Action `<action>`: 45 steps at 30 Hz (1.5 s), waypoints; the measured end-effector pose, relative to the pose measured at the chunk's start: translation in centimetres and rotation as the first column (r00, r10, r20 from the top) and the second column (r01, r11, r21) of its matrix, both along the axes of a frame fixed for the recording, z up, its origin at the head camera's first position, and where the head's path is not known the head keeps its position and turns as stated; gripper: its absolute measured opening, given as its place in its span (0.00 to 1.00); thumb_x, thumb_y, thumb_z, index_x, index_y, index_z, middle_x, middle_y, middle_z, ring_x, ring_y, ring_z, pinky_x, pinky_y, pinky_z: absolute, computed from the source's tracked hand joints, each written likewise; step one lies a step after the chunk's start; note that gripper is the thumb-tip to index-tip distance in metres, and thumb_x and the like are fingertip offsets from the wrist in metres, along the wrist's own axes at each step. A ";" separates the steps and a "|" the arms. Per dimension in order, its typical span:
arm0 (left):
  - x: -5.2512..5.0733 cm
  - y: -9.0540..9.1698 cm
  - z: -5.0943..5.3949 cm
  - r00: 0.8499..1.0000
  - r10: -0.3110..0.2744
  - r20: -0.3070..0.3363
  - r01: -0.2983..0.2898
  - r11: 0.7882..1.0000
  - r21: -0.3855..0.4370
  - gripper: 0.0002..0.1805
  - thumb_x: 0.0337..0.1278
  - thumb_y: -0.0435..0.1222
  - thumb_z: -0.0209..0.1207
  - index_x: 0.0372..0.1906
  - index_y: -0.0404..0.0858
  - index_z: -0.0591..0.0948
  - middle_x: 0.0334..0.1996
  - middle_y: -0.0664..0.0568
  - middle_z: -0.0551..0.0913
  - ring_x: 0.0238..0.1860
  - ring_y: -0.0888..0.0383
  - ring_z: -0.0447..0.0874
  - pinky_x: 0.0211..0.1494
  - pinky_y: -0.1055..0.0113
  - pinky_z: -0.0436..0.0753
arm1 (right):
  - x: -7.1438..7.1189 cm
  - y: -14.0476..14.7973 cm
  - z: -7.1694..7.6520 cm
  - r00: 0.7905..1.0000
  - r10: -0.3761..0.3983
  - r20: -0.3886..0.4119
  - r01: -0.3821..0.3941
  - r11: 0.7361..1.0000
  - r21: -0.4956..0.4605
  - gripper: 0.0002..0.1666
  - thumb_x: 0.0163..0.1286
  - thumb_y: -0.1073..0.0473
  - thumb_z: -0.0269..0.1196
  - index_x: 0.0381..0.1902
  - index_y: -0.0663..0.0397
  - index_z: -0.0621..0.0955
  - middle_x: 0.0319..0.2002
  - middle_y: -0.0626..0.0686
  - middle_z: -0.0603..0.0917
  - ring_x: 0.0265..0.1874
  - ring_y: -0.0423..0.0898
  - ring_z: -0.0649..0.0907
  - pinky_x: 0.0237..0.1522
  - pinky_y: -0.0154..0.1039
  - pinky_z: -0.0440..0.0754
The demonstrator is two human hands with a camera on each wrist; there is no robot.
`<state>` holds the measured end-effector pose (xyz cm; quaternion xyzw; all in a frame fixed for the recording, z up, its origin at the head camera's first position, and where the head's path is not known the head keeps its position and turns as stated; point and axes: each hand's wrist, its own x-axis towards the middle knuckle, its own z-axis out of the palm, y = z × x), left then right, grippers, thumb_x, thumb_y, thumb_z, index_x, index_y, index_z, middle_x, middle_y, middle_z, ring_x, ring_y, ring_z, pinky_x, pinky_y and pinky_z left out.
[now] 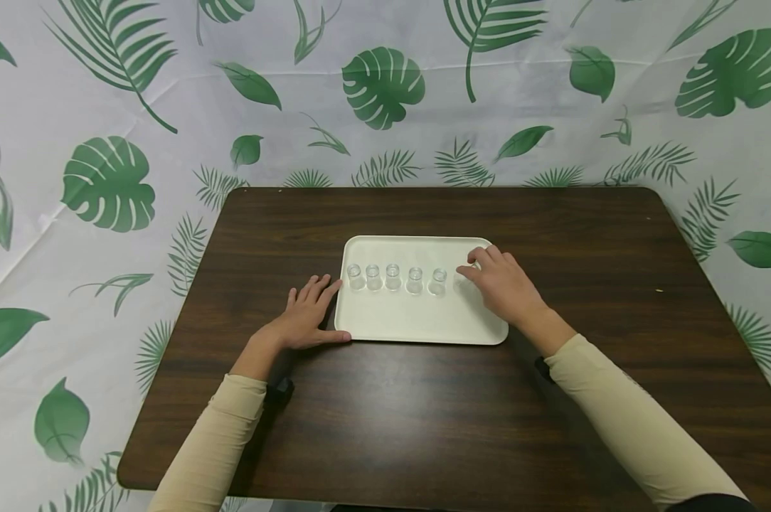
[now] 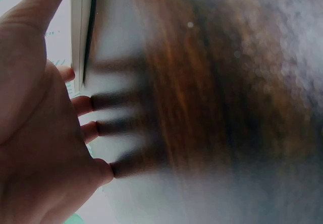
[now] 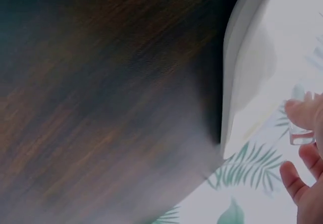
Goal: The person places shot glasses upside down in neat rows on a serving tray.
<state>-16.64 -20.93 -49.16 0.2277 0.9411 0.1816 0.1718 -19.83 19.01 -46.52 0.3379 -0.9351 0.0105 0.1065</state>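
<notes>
A white rectangular tray (image 1: 417, 323) lies on the table, and several small clear glass jars (image 1: 392, 278) stand upright across it in a row. My left hand (image 1: 302, 318) spreads over the tray's left edge, its thumb at the front left corner and a finger at the side; the other fingertips (image 2: 103, 169) rest on the table. Over the tray's right end, my right hand (image 1: 506, 283) pinches another small glass jar (image 3: 301, 136) between thumb and fingers. In the head view that jar is mostly hidden by the fingers; whether it touches the tray I cannot tell.
The dark wood table (image 1: 385, 427) extends around the tray on all sides. Behind it hangs a white cloth (image 1: 315, 99) with green leaf prints. Small light specks lie on the table's right side.
</notes>
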 end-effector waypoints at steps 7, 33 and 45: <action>0.0 -0.1 -0.2 1.000 0.002 0.001 -0.002 1.000 0.005 0.61 0.51 0.68 0.59 0.79 0.44 0.43 0.78 0.39 0.40 0.77 0.41 0.31 0.69 0.32 0.38 | 0.3 -0.7 -0.1 0.998 0.067 -0.019 -0.065 0.994 0.089 0.24 0.57 0.75 0.68 0.51 0.56 0.83 0.50 0.59 0.75 0.48 0.58 0.72 0.43 0.51 0.72; 0.1 0.0 0.1 1.000 -0.001 -0.005 0.001 1.000 0.016 0.60 0.52 0.67 0.60 0.79 0.42 0.44 0.78 0.39 0.41 0.77 0.40 0.33 0.69 0.32 0.39 | 0.3 -1.9 -0.4 0.989 0.123 -0.088 -0.094 0.955 0.281 0.19 0.60 0.72 0.69 0.48 0.54 0.82 0.51 0.59 0.73 0.45 0.57 0.72 0.46 0.52 0.73; 0.1 0.0 0.0 1.000 -0.003 -0.001 0.003 1.000 0.019 0.60 0.52 0.67 0.60 0.79 0.42 0.44 0.78 0.39 0.40 0.77 0.40 0.32 0.69 0.33 0.38 | 0.4 -1.5 -0.5 0.992 0.110 -0.055 -0.095 0.969 0.229 0.20 0.64 0.70 0.66 0.53 0.51 0.81 0.56 0.60 0.73 0.52 0.59 0.72 0.50 0.54 0.73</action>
